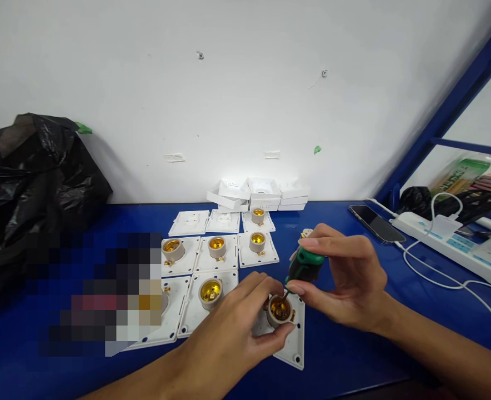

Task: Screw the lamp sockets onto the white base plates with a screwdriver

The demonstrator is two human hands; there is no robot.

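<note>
My left hand is closed round a round lamp socket with a brass-coloured inside, steadying it on a white square plate. Between the thumb and fingers of my right hand is a green and black screwdriver, tilted, its tip down inside that socket. The tip itself is hard to make out. To the left, several white plates carry similar sockets, among them one socket right beside my left hand. Behind my right fingers a small pale object is partly hidden.
White box-like covers are stacked against the wall, with bare white plates in front. A phone and a white power strip with cables lie at right. A black plastic bag stands at left. A pixelated patch hides part of the blue table.
</note>
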